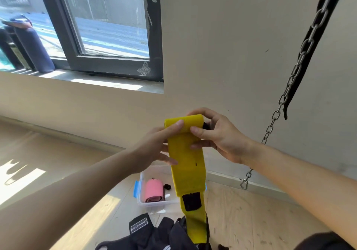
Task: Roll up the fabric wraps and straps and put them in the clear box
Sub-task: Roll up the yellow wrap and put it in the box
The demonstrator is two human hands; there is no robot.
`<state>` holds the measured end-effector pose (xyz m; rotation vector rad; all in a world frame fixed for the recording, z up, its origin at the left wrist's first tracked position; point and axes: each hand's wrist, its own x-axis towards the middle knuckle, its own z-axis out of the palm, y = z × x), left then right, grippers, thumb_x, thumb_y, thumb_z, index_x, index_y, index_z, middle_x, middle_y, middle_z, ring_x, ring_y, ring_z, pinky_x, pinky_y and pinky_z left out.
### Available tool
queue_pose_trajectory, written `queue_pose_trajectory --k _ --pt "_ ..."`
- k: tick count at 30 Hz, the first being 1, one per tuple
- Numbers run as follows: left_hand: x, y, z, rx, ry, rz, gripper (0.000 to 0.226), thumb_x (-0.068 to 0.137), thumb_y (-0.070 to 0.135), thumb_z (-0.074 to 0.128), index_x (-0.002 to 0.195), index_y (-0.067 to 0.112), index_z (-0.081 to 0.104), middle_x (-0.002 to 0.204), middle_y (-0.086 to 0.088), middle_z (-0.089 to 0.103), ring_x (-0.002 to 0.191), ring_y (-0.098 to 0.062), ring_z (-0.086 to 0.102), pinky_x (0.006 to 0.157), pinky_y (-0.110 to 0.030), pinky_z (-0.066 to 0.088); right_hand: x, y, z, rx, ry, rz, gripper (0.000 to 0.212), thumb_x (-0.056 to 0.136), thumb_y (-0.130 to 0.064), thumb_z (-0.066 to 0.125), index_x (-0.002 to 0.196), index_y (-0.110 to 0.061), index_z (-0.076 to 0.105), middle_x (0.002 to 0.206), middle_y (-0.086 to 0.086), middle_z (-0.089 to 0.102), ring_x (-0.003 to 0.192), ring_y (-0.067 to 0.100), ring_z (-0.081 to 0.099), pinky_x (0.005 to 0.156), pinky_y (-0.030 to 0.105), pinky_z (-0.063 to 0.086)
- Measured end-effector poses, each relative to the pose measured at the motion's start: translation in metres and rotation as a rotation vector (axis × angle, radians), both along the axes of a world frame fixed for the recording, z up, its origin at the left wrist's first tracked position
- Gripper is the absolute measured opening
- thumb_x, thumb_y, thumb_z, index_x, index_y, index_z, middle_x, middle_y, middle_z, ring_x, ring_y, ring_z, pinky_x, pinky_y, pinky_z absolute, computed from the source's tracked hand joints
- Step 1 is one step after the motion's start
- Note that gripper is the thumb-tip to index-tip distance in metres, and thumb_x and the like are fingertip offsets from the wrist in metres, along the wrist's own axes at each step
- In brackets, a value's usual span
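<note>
Yellow wrap (186, 153) half-rolled; left hand (154, 147), right hand (218, 139) grips pinch roll; black strap label (139, 225) unreadable.

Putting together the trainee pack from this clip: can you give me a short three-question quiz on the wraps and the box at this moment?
1. True or false: the yellow wrap is fully rolled up.
2. What already lies in the clear box? A) a rolled pink wrap B) a green towel C) a pair of gloves
3. Fill in: the rolled end of the yellow wrap is held by ____ hand(s).

Key
1. False: only the top is rolled. A long tail with a black patch hangs down.
2. A
3. Both: the left hand and the right hand pinch it.
</note>
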<state>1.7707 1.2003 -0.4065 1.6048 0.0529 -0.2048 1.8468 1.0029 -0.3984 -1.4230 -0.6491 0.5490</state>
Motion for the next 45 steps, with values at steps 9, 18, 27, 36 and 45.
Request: queue_pose_trajectory --k 9,18,27,36,45 --pt "0.001 0.002 -0.002 0.131 -0.097 0.04 0.051 0.078 0.048 0.068 0.122 0.023 0.063 0.115 -0.004 0.072 0.097 -0.023 0.074 0.068 -0.029 0.06 0.005 -0.003 -0.006 -0.197 -0.135 -0.026 0.049 0.085 -0.002 0.077 0.125 -0.022 0.056 0.112 0.012 0.063 0.099 0.027 0.07 0.07 0.039 0.062" --pt "0.001 0.006 -0.009 0.208 -0.222 0.036 0.05 0.077 0.034 0.077 0.124 0.028 0.061 0.115 -0.002 0.069 0.102 -0.019 0.07 0.078 -0.045 0.062 0.002 -0.001 -0.007 -0.26 0.16 0.017 0.059 0.083 -0.055 0.062 0.128 -0.017 0.06 0.128 0.014 0.06 0.107 0.04 0.069 0.061 0.033 0.061" --pt "0.004 0.007 -0.014 0.217 -0.108 0.02 0.049 0.086 0.017 0.079 0.127 0.029 0.056 0.121 -0.003 0.064 0.103 -0.021 0.069 0.073 -0.035 0.064 0.003 0.0 -0.005 -0.183 0.0 -0.055 0.046 0.078 -0.03 0.075 0.117 -0.008 0.066 0.114 0.017 0.065 0.105 0.033 0.068 0.071 0.034 0.061" --pt "0.002 0.001 -0.01 0.119 -0.006 0.029 0.054 0.082 0.063 0.059 0.123 0.03 0.065 0.115 -0.004 0.072 0.097 -0.024 0.074 0.07 -0.031 0.06 0.003 -0.001 -0.01 -0.194 -0.259 -0.123 0.031 0.086 -0.005 0.076 0.112 -0.014 0.064 0.099 0.006 0.061 0.09 0.02 0.07 0.071 0.037 0.064" --pt "0.002 0.007 -0.01 0.154 -0.118 0.123 0.055 0.076 0.047 0.073 0.123 0.02 0.063 0.111 -0.008 0.072 0.1 -0.026 0.072 0.065 -0.028 0.058 0.004 0.0 -0.008 -0.282 -0.023 -0.052 0.055 0.083 -0.048 0.068 0.13 -0.025 0.053 0.126 0.008 0.06 0.11 0.03 0.067 0.072 0.049 0.063"
